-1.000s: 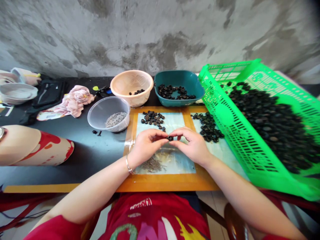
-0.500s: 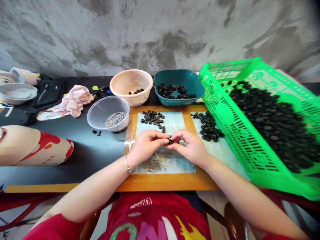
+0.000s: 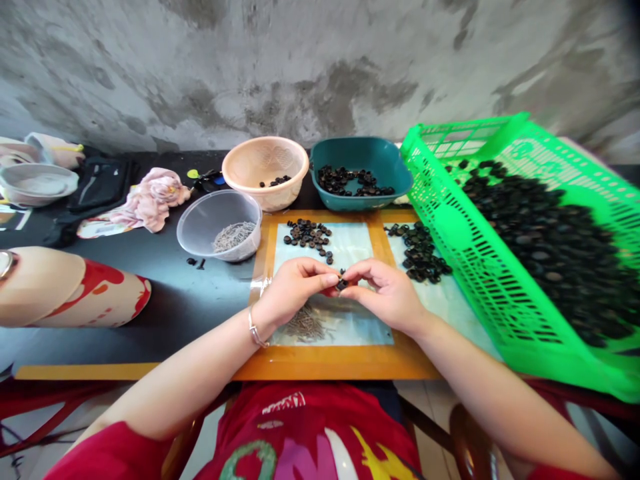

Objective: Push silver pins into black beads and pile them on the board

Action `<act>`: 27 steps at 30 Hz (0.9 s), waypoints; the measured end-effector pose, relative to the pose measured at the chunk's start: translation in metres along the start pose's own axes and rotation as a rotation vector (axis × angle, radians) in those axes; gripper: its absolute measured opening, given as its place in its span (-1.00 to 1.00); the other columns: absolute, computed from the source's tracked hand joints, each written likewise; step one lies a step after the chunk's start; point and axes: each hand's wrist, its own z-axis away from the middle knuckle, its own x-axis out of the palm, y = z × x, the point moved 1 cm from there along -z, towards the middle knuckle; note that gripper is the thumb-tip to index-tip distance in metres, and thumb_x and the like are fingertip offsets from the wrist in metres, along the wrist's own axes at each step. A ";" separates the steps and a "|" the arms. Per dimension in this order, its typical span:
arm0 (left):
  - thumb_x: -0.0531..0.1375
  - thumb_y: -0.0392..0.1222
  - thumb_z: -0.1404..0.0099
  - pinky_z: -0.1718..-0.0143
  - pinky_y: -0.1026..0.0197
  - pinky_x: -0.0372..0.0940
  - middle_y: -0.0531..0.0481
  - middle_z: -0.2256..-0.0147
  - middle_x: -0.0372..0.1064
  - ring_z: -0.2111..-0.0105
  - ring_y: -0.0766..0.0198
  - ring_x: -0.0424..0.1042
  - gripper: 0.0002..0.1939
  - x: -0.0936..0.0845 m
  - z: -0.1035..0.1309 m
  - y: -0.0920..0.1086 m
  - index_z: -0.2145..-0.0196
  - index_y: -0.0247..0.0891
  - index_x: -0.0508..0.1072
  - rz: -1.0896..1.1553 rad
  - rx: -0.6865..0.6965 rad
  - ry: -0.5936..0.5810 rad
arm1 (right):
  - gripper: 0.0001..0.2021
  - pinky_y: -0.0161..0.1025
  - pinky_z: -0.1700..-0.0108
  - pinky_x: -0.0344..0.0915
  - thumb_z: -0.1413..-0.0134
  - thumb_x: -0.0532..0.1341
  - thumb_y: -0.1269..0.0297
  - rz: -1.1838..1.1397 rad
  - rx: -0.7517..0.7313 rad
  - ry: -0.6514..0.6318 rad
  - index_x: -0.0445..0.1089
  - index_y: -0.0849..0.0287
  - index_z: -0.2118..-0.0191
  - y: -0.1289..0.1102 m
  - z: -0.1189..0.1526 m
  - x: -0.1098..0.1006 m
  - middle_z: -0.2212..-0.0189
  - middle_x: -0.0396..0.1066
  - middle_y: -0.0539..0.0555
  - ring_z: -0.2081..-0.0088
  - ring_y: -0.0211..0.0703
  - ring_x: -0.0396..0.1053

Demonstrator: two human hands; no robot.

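Note:
A small black round part is pinched between the fingertips of both hands, above the taped work sheet. My left hand grips it from the left, thumb over the top. From the right, my right hand holds it with thumb and forefinger. The fingers cover much of the part. Beyond the hands lies a loose group of black ring-like pieces. Thin metal pins are heaped below my left hand. Black parts also form a pile to the right.
A green basket full of black pieces stands at right. Behind are a teal basin and a peach bowl. A clear bowl holds metal pins. At left are a pink cloth and a lying tumbler.
The left thumb has shifted a little on the black part. Both hands stay in nearly the same place, and the whole view has moved slightly.

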 end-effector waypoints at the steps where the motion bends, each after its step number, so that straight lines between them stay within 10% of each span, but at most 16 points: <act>1: 0.42 -0.13 -0.05 0.36 0.32 0.36 0.00 0.51 0.54 0.50 0.37 0.46 -0.81 0.000 0.000 0.000 0.43 -0.30 0.61 -0.010 -0.006 -0.014 | -0.88 -0.33 0.30 0.40 -0.06 0.38 0.30 0.045 -0.027 -0.005 0.45 0.13 0.30 -0.001 0.000 0.000 0.40 0.51 -0.04 0.38 -0.26 0.45; 14: 0.45 -0.08 -0.01 0.40 0.36 0.33 0.03 0.55 0.52 0.53 0.39 0.44 -0.76 -0.002 -0.001 -0.003 0.48 -0.31 0.57 0.001 -0.046 -0.057 | -0.65 -0.15 0.16 0.37 -0.27 0.22 0.25 0.282 -0.417 -0.134 0.38 0.09 -0.15 -0.001 -0.005 -0.005 0.33 0.52 0.05 0.30 -0.15 0.42; 27: 0.43 -0.02 -0.02 0.39 0.27 0.40 -0.04 0.47 0.55 0.52 0.32 0.46 -0.66 0.006 0.002 -0.003 0.35 -0.34 0.58 -0.057 -0.005 0.051 | -0.76 -0.14 0.26 0.32 -0.16 0.32 0.26 0.259 -0.393 -0.011 0.54 0.02 0.04 -0.001 -0.005 -0.004 0.44 0.44 0.03 0.35 -0.14 0.36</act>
